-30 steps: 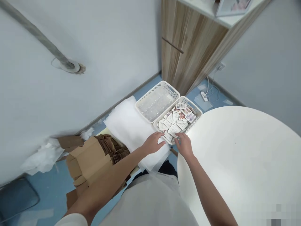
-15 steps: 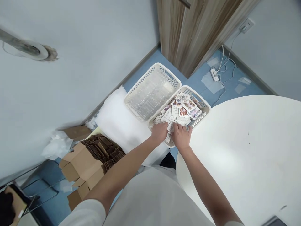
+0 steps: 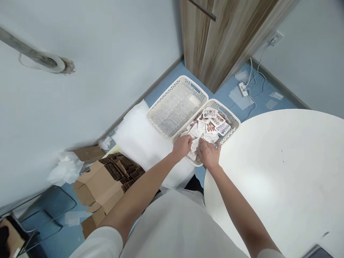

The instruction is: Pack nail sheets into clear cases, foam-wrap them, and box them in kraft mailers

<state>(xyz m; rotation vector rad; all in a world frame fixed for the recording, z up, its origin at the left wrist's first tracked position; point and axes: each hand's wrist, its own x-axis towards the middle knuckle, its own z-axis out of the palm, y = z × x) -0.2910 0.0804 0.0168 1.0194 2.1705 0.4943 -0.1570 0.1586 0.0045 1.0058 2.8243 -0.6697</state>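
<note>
White tabletop alongside; one card, long axis apparently slanting up-right, lay between curled left fingers and right fingers; pinch was indiscernible.

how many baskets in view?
2: a plastics basket holding clear items and, alongside it nearer the white table, a card basket with the left hand and right hand over it. None seem hidden.

Site: office-like packing room; stacked cardboard left of left hand, wood-grain cabinet beyond both, round white table right of right hand
</note>
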